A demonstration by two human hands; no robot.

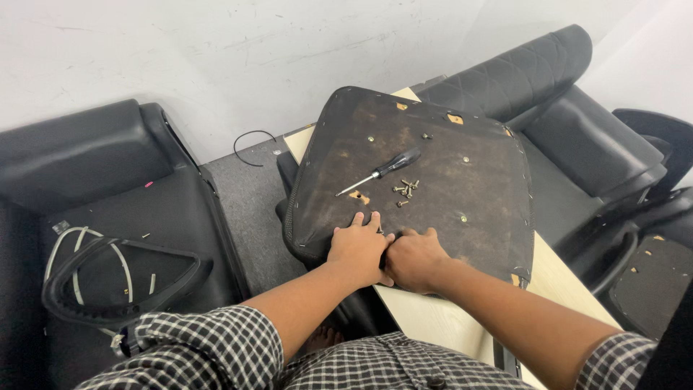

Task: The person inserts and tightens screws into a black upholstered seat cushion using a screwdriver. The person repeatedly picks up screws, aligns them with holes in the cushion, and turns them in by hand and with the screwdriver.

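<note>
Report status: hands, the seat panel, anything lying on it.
Left hand flat on dark upturned seat panel, right hand fisted at its near edge. Black-handled screwdriver and loose screws lie on panel, untouched.

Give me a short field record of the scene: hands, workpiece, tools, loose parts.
Left hand: flat on the near edge of the upturned dark brown seat panel, fingers spread
Right hand: closed in a fist at the same edge, touching the left hand
Tool: black-handled screwdriver lying on the panel, unheld
Loose parts: small cluster of metal screws beside the screwdriver
Support: light wooden table under the panel
</note>
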